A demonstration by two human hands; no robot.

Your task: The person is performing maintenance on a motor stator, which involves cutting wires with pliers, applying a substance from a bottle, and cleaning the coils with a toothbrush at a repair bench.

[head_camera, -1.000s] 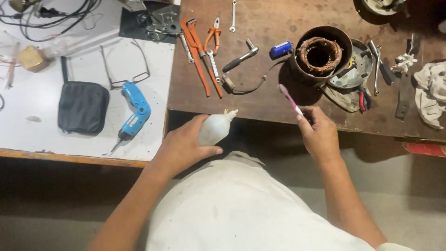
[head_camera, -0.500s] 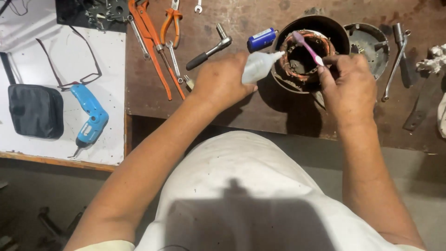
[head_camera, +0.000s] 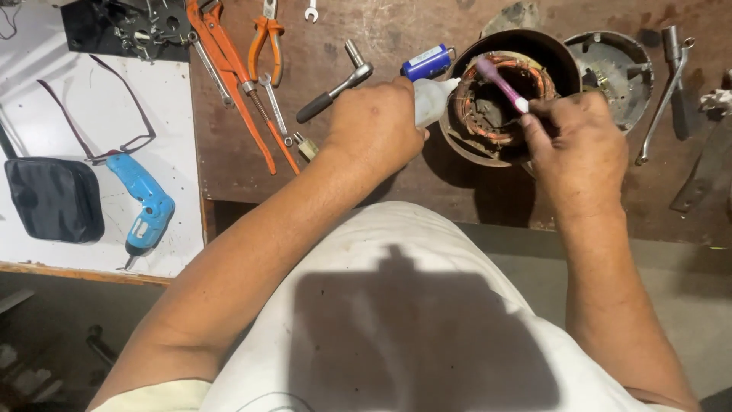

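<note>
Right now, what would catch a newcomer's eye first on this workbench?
Probably the round motor housing with copper windings at top centre. The right hand pokes a pink toothbrush into it, and the left hand tips a pale squeeze bottle at its rim. At far left, a bright blue cordless screwdriver lies on the white board.

Squeeze bottle [head_camera: 433, 99] mostly behind left hand [head_camera: 374, 130]

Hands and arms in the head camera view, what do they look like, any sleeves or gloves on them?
Both hands, the left hand and the right hand, are bare: no gloves, rings or watch show. Both forearms are uncovered up to the bottom of the picture, so no long sleeves. The person wears a pale off-white garment over the body, with a light edge near the left upper arm.
</note>
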